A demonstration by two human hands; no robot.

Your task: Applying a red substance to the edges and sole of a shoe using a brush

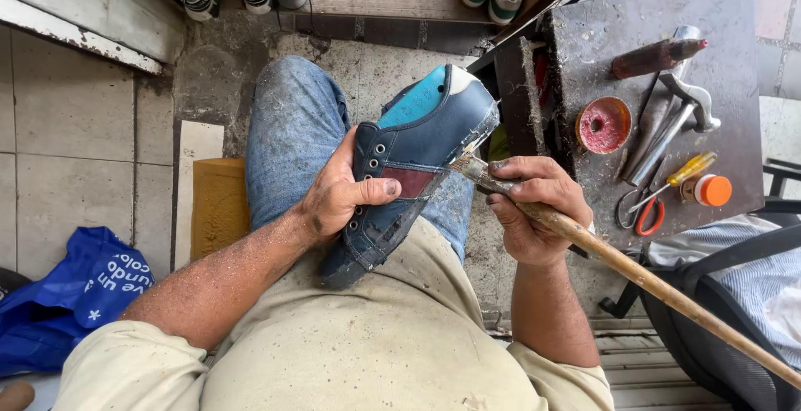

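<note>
Two bare hands work on one shoe (413,161); the shoe, dark blue leather with a maroon side patch, metal eyelets and a turquoise lining, lies across the person's lap on a denim knee, its long axis slanting from the toe near the belly up to the heel, which points away from the person; the left hand (338,194) grasps the shoe from its left, thumb laid over the eyelet row, fingers hidden beneath; the right hand (534,206), just right of the shoe, is clenched round a brush (584,240) with a long, rough wooden handle, its pale bristles touching the shoe's side near the heel; the handle's far end is cut off at the frame's lower right; right of the shoe stands a grimy dark counter (601,35); on it lie a round red tin (603,125), a metal hammer (672,123), a yellow-handled screwdriver (688,169), red-handled scissors (642,211) and an orange cap (712,190); well left of the shoe, a crumpled blue bag (71,298) lies on the tiled floor, partly cut off.
</note>
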